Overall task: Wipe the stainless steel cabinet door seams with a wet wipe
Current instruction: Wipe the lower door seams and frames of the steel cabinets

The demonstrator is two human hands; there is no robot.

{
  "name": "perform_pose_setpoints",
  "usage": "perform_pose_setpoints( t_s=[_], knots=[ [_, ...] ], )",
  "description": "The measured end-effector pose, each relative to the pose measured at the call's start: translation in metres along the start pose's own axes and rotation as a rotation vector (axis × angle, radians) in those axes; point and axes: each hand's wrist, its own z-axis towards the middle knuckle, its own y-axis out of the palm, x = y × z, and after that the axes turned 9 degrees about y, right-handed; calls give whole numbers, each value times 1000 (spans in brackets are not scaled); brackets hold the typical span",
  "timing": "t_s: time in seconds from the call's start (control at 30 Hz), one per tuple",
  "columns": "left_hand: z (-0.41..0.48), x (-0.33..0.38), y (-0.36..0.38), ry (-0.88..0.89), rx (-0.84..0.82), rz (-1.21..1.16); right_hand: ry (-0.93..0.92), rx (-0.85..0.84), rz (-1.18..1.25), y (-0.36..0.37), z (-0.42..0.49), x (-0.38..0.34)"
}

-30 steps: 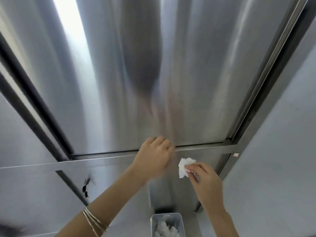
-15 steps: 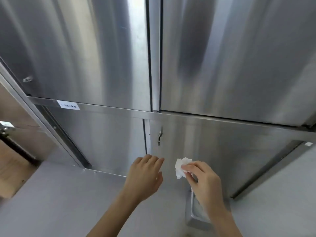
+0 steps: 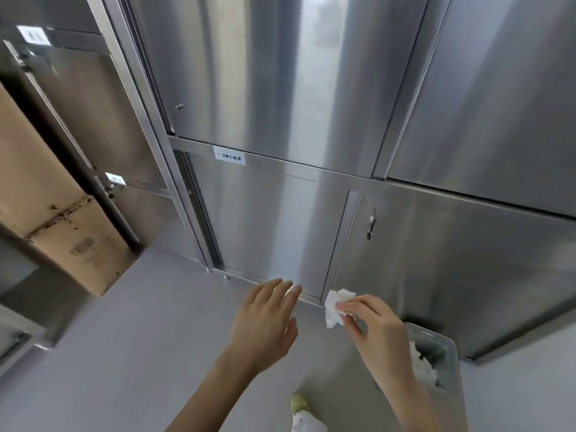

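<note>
We hold a crumpled white wipe pinched in our right hand, near the lower door bottom seam. Left hand spread flat, empty, beside it.

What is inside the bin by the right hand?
The bin holds crumpled white wipes. The right hand and forearm cover its near side, so what lies there and deeper is hidden.

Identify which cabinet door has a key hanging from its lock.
The lower right door, beside the wipe: a key hangs there; the others show none.
</note>
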Motion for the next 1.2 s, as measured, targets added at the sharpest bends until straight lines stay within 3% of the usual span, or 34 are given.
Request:
perform_pose_setpoints(
  t_s=[0.37,0.77,1.03,1.2],
  knots=[
    [11,-113,2,-66,-1,23,51,-14,100,105,84,-44],
    [62,-252,2,-95,-6,89,-93,19,81,194,199,-93],
    [70,-342,11,3,-21,53,-26,53,52,251,224,-121],
    [53,-437,22,128,-3,97,-54,115,-1,323,242,-170]
  ],
)
